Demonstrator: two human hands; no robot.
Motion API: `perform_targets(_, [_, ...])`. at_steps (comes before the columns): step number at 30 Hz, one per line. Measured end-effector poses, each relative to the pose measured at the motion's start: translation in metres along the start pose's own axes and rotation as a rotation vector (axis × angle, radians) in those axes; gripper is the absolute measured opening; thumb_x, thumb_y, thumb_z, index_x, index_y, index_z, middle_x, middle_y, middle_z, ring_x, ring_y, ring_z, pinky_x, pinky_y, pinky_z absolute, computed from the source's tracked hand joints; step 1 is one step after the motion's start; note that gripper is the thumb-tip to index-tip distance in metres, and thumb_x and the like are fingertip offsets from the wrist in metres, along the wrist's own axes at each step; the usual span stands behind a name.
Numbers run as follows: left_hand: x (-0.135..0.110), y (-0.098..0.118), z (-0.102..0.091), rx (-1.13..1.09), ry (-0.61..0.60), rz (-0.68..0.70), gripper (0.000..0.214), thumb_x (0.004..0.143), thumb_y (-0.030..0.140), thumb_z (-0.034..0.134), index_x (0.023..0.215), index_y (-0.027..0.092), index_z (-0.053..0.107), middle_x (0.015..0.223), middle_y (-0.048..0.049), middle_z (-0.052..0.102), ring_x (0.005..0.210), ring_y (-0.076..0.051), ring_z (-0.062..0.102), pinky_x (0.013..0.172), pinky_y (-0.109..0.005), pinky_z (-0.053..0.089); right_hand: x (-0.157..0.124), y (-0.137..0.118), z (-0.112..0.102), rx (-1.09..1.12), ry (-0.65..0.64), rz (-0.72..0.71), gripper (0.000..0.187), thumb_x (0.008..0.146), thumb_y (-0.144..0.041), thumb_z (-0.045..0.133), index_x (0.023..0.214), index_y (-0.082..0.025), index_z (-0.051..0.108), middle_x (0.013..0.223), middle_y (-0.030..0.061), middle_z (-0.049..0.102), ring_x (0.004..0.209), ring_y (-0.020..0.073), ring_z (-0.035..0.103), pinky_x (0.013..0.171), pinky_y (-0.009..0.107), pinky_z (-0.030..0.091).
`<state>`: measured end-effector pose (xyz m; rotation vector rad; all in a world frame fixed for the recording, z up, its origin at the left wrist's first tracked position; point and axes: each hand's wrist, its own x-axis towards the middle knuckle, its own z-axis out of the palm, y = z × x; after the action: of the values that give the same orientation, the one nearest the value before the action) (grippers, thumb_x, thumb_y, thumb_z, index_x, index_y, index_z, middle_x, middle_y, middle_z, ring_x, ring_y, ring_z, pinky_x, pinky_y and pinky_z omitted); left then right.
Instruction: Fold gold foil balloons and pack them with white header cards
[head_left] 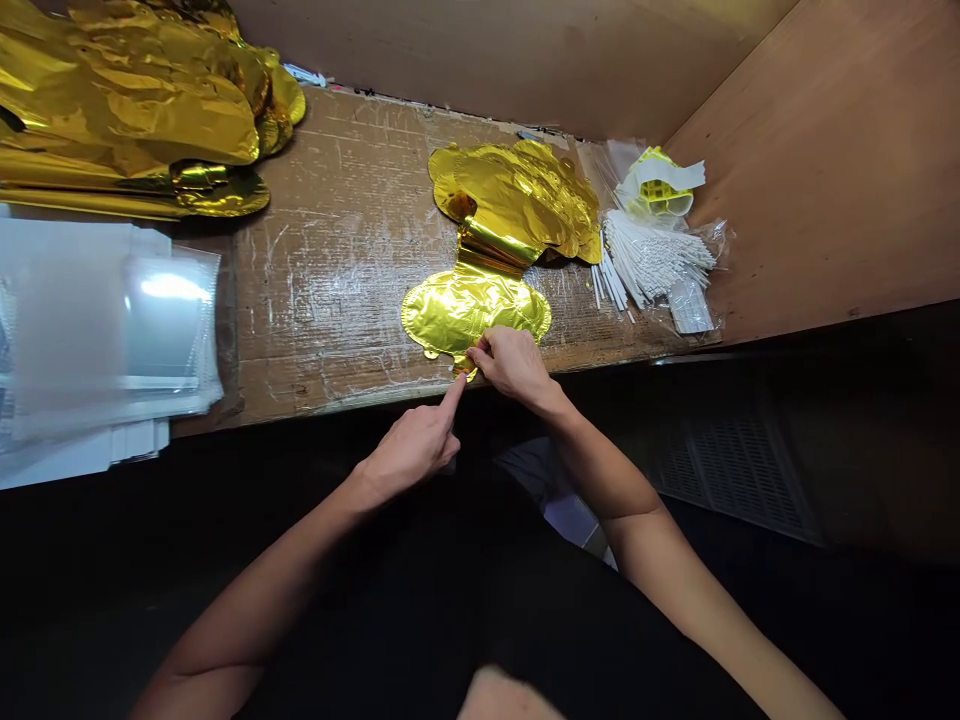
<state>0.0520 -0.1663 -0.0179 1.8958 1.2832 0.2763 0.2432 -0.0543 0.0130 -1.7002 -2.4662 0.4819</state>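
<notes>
**Right hand [512, 365] pinching a gold foil balloon [474, 312]**

The balloon lies flat on a scuffed wooden bench [330, 250], about mid-bench, its small tab [465, 372] at the near edge, held between thumb and fingers. The left hand [411, 450] points its forefinger, tip just beside the tab. More balloons [517, 195] lie at twelve o'clock, white sticks [652, 258] at one, a gold foil heap [127, 110] at ten, clear plastic sleeves [105, 330] at nine
</notes>
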Motion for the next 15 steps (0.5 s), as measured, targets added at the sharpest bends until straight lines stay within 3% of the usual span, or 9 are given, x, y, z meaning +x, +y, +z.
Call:
perform_targets(3, [-0.002, 0.001, 0.000, 0.104, -0.071, -0.045, 0.097, 0.088, 0.015, 0.054, 0.175, 0.011, 0.009, 0.082, -0.0041, 0.069, 0.072, -0.025, 0.067, 0.071, -0.032, 0.045, -0.004, 0.001, -0.003, -0.155, 0.101, -0.030, 0.026, 0.104, -0.042, 0.066, 0.093, -0.019, 0.067, 0.098, 0.0117, 0.073, 0.095, 0.0272, 0.061, 0.087, 0.039, 0.036])
perform_targets(7, [-0.004, -0.001, -0.001, 0.100, -0.076, -0.043, 0.093, 0.093, 0.017, 0.051, 0.175, 0.013, 0.008, 0.086, -0.0051, 0.072, 0.080, -0.026, 0.070, 0.075, -0.033, 0.046, 0.000, 0.014, -0.001, -0.055, 0.012, -0.201, 0.025, 0.106, -0.044, 0.064, 0.101, -0.020, 0.066, 0.108, 0.0108, 0.072, 0.106, 0.0273, 0.059, 0.091, 0.038, 0.034])
perform_targets(12, [-0.003, -0.002, 0.001, 0.116, -0.063, -0.057, 0.095, 0.094, 0.017, 0.051, 0.176, 0.015, 0.003, 0.092, -0.0067, 0.073, 0.083, -0.026, 0.071, 0.078, -0.034, 0.048, 0.008, 0.023, 0.008, 0.152, -0.055, -0.206, 0.028, 0.107, -0.033, 0.058, 0.083, -0.021, 0.062, 0.087, 0.0045, 0.067, 0.090, 0.0217, 0.056, 0.085, 0.035, 0.035])
perform_targets(15, [-0.001, -0.003, 0.002, 0.122, -0.070, -0.076, 0.097, 0.092, 0.016, 0.051, 0.176, 0.017, 0.003, 0.093, -0.0071, 0.073, 0.082, -0.026, 0.070, 0.077, -0.034, 0.047, 0.023, 0.033, -0.003, 0.340, -0.070, -0.232, 0.032, 0.105, -0.030, 0.058, 0.075, -0.020, 0.059, 0.075, 0.0002, 0.060, 0.076, 0.0166, 0.052, 0.074, 0.031, 0.037])
